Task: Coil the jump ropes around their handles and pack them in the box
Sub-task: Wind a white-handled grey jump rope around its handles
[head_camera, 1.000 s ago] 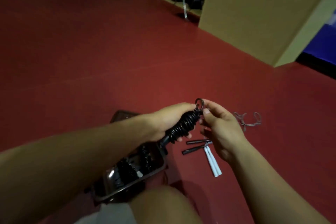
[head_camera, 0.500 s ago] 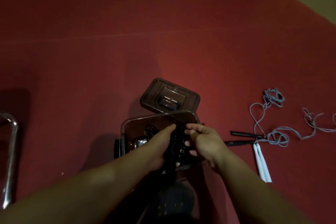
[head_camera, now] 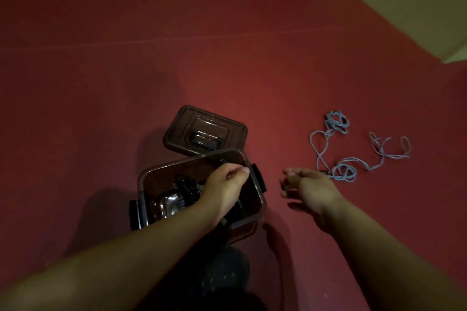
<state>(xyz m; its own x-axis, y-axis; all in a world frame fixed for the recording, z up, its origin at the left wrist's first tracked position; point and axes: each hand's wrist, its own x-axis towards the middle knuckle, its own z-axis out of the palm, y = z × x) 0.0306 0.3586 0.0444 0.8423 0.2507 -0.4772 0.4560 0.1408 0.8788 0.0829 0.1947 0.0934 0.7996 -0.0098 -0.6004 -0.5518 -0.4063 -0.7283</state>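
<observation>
Next rope: the loose grey-blue rope point(head_camera: 340, 159) lies tangled on the red floor point(head_camera: 227, 70) to my right, beyond my right hand point(head_camera: 307, 184); its cord trails off further right, away from the box.
Long axis: the tangle sprawls roughly left to right; its handles are hidden behind my right hand, so I cannot tell how they point.
Nearer hand: the right, whose fingertips are just beside the near end of the cord; the left would have to cross the box to get there.
Right hand: fingers loosely spread, reaching towards the rope and holding nothing.
Left hand point(head_camera: 225, 189): over the open box point(head_camera: 141, 184), fingers curled with thumb against forefinger; whether it pinches anything I cannot tell.
Box contents: a black coiled rope point(head_camera: 187, 189) lies inside at the left, beside something shiny I cannot make out; my left hand covers the right half.
Lid point(head_camera: 204, 131): off, flat on the floor just behind the box.
My judgement: one rope is packed, and the grey-blue one is not yet coiled.
</observation>
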